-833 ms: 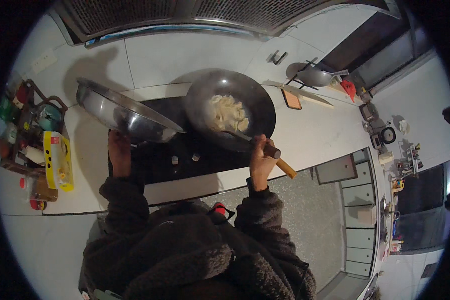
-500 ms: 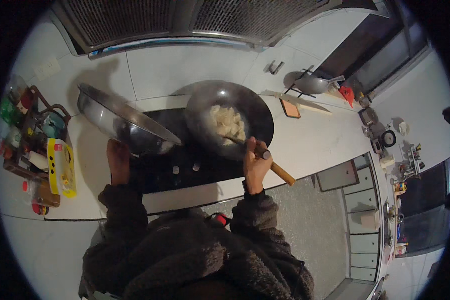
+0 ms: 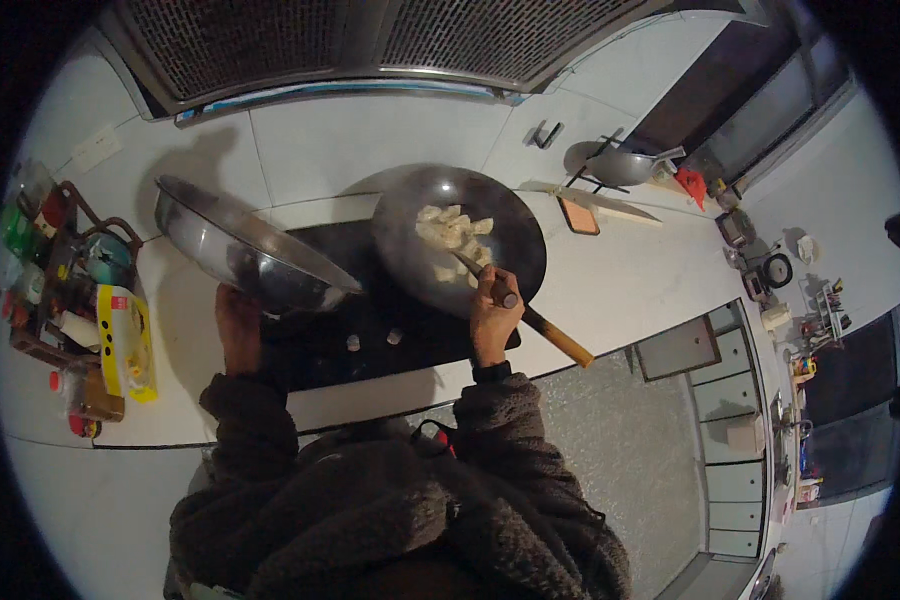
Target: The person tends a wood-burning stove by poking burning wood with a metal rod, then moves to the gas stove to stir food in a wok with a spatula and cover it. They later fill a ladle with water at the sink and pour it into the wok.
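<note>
A round dark wok (image 3: 400,235) sits on the black cooktop (image 3: 315,350), its wooden handle (image 3: 565,342) pointing to the lower right. Pale pieces of food (image 3: 452,230) lie in the wok. My right hand (image 3: 492,320) is closed around the handle of a spatula (image 3: 470,265), whose blade reaches the food; the blade itself is mostly hidden. To the left, my left hand (image 3: 238,325) grips the underside of a large shiny metal basin (image 3: 235,245), held tilted with its rim sloping down toward the wok. The inside of the basin does not show.
A rack of bottles and jars (image 3: 65,270) stands at the left, beside a yellow package (image 3: 127,345). Right of the wok lie a knife (image 3: 610,205) and a small orange-brown board (image 3: 578,216). Another pan (image 3: 625,168) rests farther back. The range hood (image 3: 350,50) hangs above.
My right hand and the spatula have shifted slightly left and up over the wok, and the food pieces lie differently. My left hand and the basin have hardly moved.
</note>
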The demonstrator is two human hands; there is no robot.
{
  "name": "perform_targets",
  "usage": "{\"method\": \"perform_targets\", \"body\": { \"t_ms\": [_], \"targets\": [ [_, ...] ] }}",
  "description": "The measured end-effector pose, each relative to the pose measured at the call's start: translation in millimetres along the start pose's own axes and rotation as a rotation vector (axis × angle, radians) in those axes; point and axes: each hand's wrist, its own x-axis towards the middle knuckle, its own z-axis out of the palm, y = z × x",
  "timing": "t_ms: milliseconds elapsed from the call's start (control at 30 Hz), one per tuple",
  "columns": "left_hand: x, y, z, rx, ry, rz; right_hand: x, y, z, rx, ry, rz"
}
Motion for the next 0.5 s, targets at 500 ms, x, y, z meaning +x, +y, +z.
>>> {"method": "perform_targets", "body": {
  "t_ms": [500],
  "targets": [
    [-5, -13, -10, -0.036, 0.017, -0.027, 87, -97, -125, 0.087, -0.180, 0.029]
  ]
}}
